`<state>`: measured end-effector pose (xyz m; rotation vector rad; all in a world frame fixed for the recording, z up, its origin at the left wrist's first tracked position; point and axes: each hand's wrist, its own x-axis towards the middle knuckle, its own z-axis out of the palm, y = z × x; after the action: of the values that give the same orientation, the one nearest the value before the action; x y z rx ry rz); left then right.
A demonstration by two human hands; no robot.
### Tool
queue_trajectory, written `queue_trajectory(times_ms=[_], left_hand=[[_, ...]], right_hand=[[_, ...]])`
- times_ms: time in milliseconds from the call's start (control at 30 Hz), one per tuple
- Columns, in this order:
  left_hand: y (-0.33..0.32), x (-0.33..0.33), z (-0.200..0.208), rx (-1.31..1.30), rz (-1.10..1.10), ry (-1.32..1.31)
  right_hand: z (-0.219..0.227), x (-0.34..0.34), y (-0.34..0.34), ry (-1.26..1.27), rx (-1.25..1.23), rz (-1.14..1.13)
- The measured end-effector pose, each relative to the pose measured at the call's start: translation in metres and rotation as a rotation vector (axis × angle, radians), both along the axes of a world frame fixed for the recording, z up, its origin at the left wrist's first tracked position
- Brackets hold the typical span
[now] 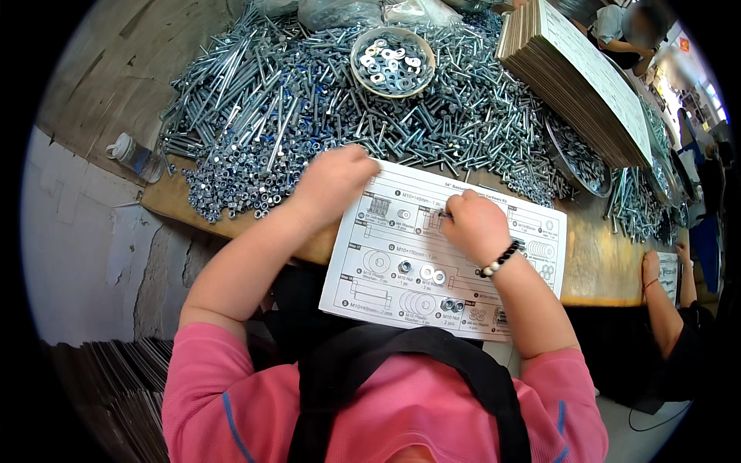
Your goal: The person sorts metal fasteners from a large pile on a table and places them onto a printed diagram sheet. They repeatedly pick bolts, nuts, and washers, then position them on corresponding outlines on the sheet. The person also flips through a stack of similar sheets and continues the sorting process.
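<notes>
A white printed card point(351, 266) with line drawings of hardware lies tilted over the table's front edge, close to my body. My left hand point(336, 181) is at its far left corner, beside the pile of bolts; the fingers are closed, and what they hold is hidden. Over the card's upper middle, my right hand point(477, 228) pinches downward; a small dark thing shows at the fingertips, too small to name. On the card sit a hex nut point(405, 267), two flat washers point(433, 275) side by side and a pair of nuts point(453, 305) lower down.
Heaped bolts point(455, 116) and loose nuts point(239, 174) cover the table point(594, 278). A round tub point(397, 94) of washers stands on the heap. A stack of printed cards point(594, 69) leans at right. A clear bottle point(139, 160) stands left. Another person's hand point(652, 266) is at far right.
</notes>
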<state>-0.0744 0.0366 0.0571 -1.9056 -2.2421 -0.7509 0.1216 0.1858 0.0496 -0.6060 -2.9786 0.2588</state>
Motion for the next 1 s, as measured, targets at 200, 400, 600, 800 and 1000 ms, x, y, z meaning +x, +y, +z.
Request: queue_trajectory(times_ms=[200,400,600,800,1000], left_hand=[[0.02,0.051,-0.026,-0.085,-0.159,-0.131],[0.01,0.053,-0.025,-0.159,-0.044,-0.127],[-0.001,0.054,-0.02,-0.277,-0.191,-0.054],[0.011,0.056,-0.017,-0.247,-0.162,-0.136],[0.021,0.039,-0.01,-0.42,-0.285,-0.043]], right_hand=[[-0.004,-0.001,-0.012,-0.056,0.016,0.048],[-0.005,0.006,-0.008,-0.081,0.008,0.107],[-0.004,0.01,-0.002,-0.064,-0.037,0.158],[-0.005,0.014,-0.001,-0.026,-0.037,0.188],[-0.004,0.015,0.002,-0.018,-0.027,0.224]])
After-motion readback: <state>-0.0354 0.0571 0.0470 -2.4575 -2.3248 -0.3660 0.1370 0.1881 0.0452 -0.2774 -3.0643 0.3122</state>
